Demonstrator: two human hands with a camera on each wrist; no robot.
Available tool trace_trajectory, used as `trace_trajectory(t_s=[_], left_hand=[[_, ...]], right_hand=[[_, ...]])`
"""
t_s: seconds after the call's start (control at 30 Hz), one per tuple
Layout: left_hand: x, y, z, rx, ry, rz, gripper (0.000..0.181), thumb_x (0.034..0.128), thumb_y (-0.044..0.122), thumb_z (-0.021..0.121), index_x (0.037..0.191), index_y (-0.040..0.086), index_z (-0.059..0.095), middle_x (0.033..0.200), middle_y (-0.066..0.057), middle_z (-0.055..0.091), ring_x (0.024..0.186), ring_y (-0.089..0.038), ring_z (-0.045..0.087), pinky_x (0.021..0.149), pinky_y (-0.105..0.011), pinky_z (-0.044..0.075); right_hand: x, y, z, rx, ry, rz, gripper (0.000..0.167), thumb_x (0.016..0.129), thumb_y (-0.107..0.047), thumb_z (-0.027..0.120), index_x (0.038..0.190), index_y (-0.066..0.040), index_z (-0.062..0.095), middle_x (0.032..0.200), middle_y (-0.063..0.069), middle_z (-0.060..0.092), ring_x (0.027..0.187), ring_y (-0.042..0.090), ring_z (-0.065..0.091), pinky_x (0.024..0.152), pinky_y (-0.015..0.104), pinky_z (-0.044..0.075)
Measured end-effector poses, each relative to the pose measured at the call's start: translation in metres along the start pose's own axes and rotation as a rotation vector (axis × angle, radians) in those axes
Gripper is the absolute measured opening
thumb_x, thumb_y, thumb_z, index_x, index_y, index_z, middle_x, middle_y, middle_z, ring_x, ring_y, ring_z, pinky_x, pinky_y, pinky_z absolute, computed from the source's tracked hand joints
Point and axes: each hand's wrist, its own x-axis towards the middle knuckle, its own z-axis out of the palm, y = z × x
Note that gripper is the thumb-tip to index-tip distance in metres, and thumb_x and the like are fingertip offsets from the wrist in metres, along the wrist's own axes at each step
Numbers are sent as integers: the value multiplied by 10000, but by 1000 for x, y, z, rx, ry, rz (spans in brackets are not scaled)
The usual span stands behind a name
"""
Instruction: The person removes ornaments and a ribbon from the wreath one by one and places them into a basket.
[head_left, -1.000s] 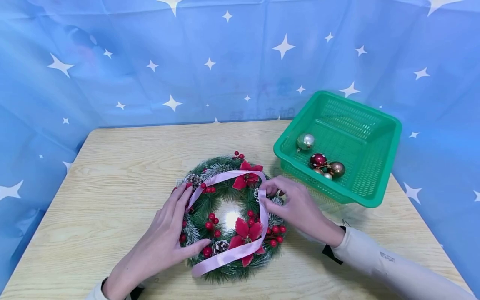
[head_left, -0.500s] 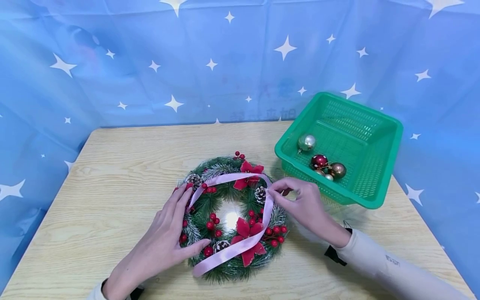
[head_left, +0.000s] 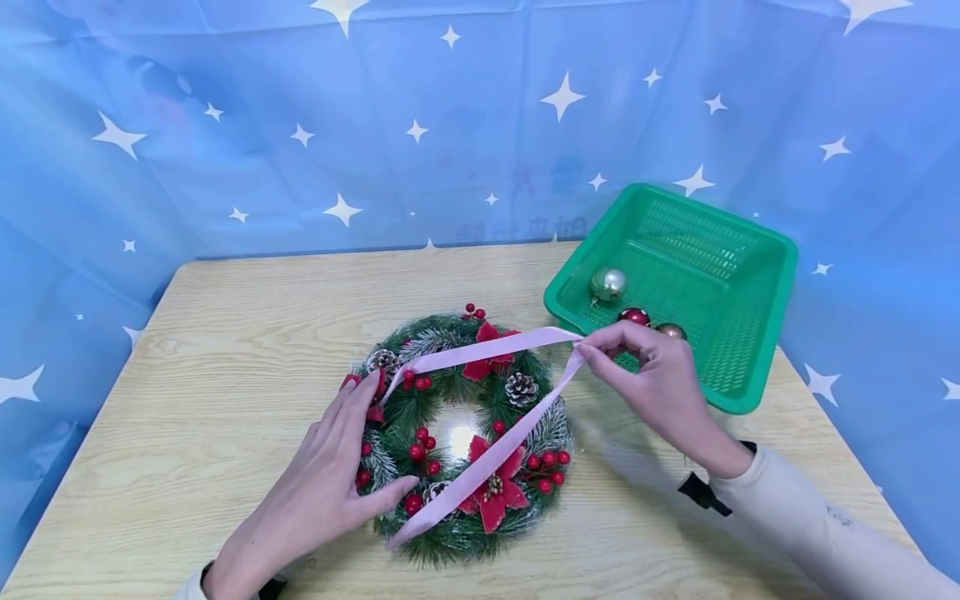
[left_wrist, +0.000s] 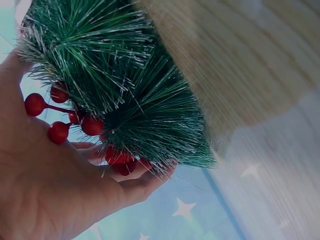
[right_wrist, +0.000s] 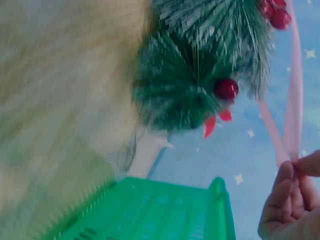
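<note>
A green wreath [head_left: 553, 429] with red poinsettias, berries and pinecones lies flat on the table. My left hand [head_left: 322, 475] holds its left side, thumb across the ring toward the middle; fingertips bend round the needles in the left wrist view. A pink ribbon [head_left: 480, 352] crosses the wreath in a V, and its bend is pinched between thumb and forefinger of my right hand [head_left: 663, 383], beyond the wreath's right edge. Its upper strand goes down near my left fingertips; the lower strand reaches the wreath's front edge. Where it passes underneath is hidden.
At the back right stands a green plastic basket [head_left: 780, 308], close beyond my right hand. Inside lie a silver ball ornament [head_left: 608, 284], a dark red one [head_left: 634, 316] and a bronze one [head_left: 671, 331], partly hidden. A blue starry cloth [head_left: 480, 100] hangs behind the table.
My right hand has moved right and a little away from me, drawing the ribbon from a loose curve into a straighter V. The left hand and the wreath have stayed in place.
</note>
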Motion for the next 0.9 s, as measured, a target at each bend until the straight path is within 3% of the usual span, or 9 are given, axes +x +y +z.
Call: trace_trajectory(t_s=[0.2,0.3,0.43,0.63,0.77,0.9], left_hand=[[0,1,0,-1,2,-5,1203,943,718,732,1775,203,33,1805,-78,180,1646,-408,144,1141,-795,304],[0,1,0,0,3,-2,1197,947,711,732,1775,204,33,1807,-77,176,1646,-407,144,1134,-802,304],[0,1,0,-2,-2,-6,1190,949,715,726,1776,212,33,1809,-61,170,1649,-399,137,1139,-798,302],[0,0,0,-6,-3,-2,1185,954,699,732,1775,207,33,1813,-58,156,1650,-404,125,1134,-805,298],[0,0,1,-6,-2,3,1183,958,691,733,1775,200,32,1816,-61,143,1653,-398,114,1133,-807,299],[-1,0,1,-5,0,8,1177,960,684,737,1775,191,44,1815,-61,147,1652,-399,115,1139,-799,301]], right_hand=[[7,3,-22,-39,17,23,140,947,34,831,998,-95,836,886,-61,773,661,76,585,587,171,445],[11,7,-33,-62,14,28,90,965,18,818,1022,-50,831,876,-24,771,613,86,557,524,179,395],[18,14,-48,-111,16,60,132,969,19,813,1050,-82,836,871,-3,780,669,56,650,548,162,420],[27,27,-69,-210,41,144,127,982,-45,824,1070,-132,849,865,-67,777,754,12,656,584,195,379],[33,41,-83,-222,58,180,99,981,-42,823,1064,-90,849,856,-61,777,726,12,653,586,168,382],[38,56,-97,-227,78,221,88,989,-53,818,1072,-36,839,839,-152,755,671,5,630,551,150,381]])
